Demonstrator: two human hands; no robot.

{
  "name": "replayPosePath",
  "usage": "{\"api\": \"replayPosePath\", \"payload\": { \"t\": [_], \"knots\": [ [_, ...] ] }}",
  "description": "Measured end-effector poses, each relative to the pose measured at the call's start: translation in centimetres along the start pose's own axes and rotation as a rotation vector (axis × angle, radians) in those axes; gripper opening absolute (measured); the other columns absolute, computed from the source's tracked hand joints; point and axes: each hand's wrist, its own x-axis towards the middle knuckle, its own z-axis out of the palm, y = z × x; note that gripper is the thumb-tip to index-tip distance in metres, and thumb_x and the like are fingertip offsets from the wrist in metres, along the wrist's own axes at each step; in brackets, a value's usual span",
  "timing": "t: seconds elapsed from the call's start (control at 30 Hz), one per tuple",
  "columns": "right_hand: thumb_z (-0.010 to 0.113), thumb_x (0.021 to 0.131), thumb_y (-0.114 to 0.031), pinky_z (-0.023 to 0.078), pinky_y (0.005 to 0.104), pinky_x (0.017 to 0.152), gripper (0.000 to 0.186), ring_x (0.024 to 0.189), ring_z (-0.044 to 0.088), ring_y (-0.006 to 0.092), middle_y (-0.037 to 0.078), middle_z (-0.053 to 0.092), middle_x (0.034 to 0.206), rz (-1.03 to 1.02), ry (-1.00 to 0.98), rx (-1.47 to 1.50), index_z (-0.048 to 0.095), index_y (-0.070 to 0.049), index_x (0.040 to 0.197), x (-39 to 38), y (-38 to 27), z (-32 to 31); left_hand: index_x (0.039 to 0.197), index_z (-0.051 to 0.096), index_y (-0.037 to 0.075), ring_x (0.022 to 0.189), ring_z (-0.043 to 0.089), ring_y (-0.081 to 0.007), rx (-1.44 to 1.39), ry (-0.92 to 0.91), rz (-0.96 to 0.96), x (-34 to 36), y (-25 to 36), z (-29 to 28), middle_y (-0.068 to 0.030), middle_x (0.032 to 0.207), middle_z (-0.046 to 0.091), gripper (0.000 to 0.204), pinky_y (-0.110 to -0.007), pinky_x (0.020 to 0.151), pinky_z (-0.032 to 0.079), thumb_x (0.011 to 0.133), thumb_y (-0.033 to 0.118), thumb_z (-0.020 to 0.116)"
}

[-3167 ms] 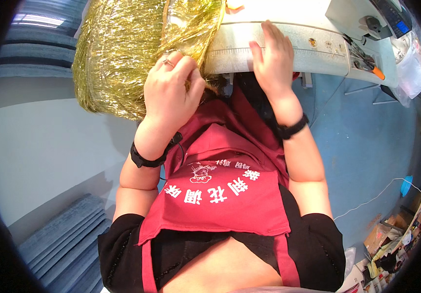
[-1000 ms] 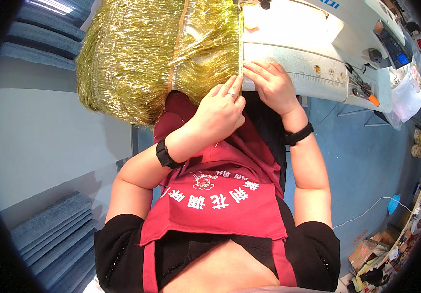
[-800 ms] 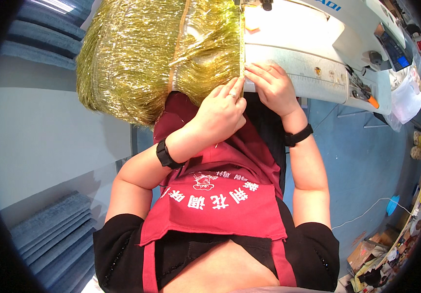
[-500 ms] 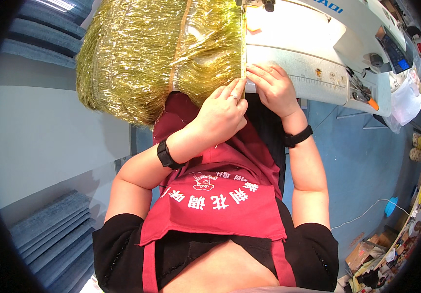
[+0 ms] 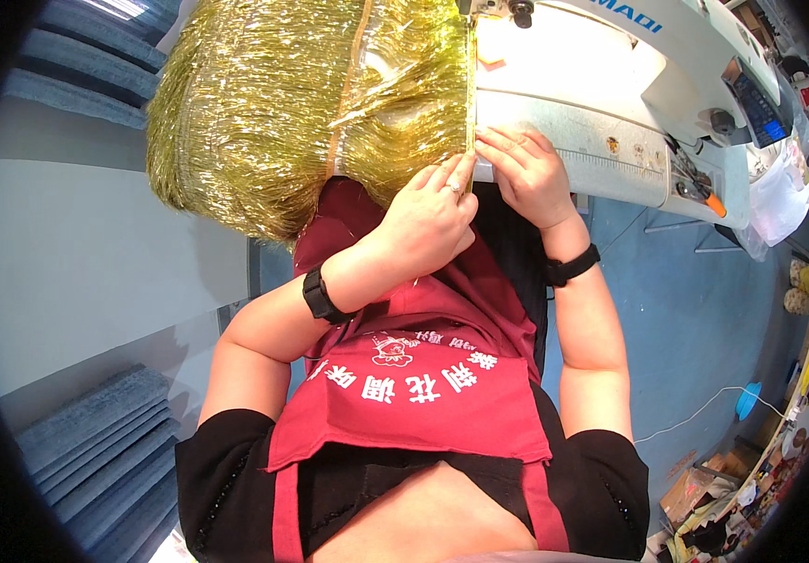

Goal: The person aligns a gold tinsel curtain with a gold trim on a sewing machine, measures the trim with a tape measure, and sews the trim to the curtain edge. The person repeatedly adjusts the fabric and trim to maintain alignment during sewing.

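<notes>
A bulky heap of gold tinsel fringe (image 5: 282, 103) lies on the white sewing table, its stitched band edge (image 5: 469, 103) running toward the sewing machine (image 5: 630, 56). My left hand (image 5: 428, 220) rests on the near end of the fringe, fingers pinching the band edge. My right hand (image 5: 526, 174) lies flat on the table just right of that edge, fingertips touching the band. Both wrists carry black bands. A red apron (image 5: 423, 375) covers my front.
The white machine bed (image 5: 611, 155) has a ruler strip along its front. A control panel (image 5: 761, 98) and a white plastic bag (image 5: 780, 202) sit at the right. Grey stacked sheets (image 5: 95, 441) lie lower left. Blue floor (image 5: 695, 328) with a cable and clutter is at the right.
Since the oldest frame both hands came together at the band edge of the fringe. Over the last second they have stayed almost still, with the fringe edging slightly toward the machine.
</notes>
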Motion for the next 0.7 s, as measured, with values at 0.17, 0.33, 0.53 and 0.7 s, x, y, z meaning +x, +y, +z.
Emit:
{"api": "replayPosePath", "payload": {
  "t": [0.17,0.33,0.53,0.7],
  "knots": [
    [0.066,0.084,-0.003,0.049,0.0389,0.102,0.031,0.113,0.066,0.0217,0.002,0.071,0.122,0.023,0.008,0.006,0.072,-0.01,0.114,0.1,-0.1,0.1,0.095,0.066,-0.002,0.131,0.052,-0.0393,-0.011,-0.001,-0.002,0.0,0.0,0.0,-0.0297,0.145,0.05,0.032,-0.047,0.11,0.042,0.076,0.023,0.072],
    [0.067,0.081,-0.004,0.047,0.0388,0.103,0.035,0.116,0.064,0.0214,0.002,0.071,0.123,0.002,-0.022,-0.013,0.072,-0.01,0.115,0.4,-0.4,-0.2,0.095,0.067,-0.001,0.132,0.051,-0.0394,-0.013,-0.002,-0.005,0.1,-0.1,0.0,-0.0295,0.144,0.05,0.031,-0.047,0.11,0.042,0.076,0.023,0.072],
    [0.067,0.08,-0.003,0.046,0.0387,0.104,0.035,0.118,0.063,0.0206,0.002,0.071,0.123,0.019,-0.063,-0.019,0.072,-0.01,0.114,0.8,-0.7,-0.3,0.096,0.067,-0.001,0.133,0.05,-0.0393,-0.022,-0.005,-0.007,0.1,-0.1,0.1,-0.0295,0.145,0.05,0.032,-0.047,0.11,0.042,0.076,0.023,0.072],
    [0.067,0.079,-0.002,0.045,0.0386,0.105,0.034,0.119,0.064,0.0208,0.003,0.071,0.122,0.048,-0.069,0.014,0.072,-0.009,0.112,1.1,-0.8,-0.4,0.097,0.067,-0.003,0.132,0.05,-0.0396,-0.037,0.035,-0.03,0.2,0.0,0.2,-0.0284,0.144,0.051,0.033,-0.047,0.11,0.042,0.075,0.022,0.072]
  ]
}}
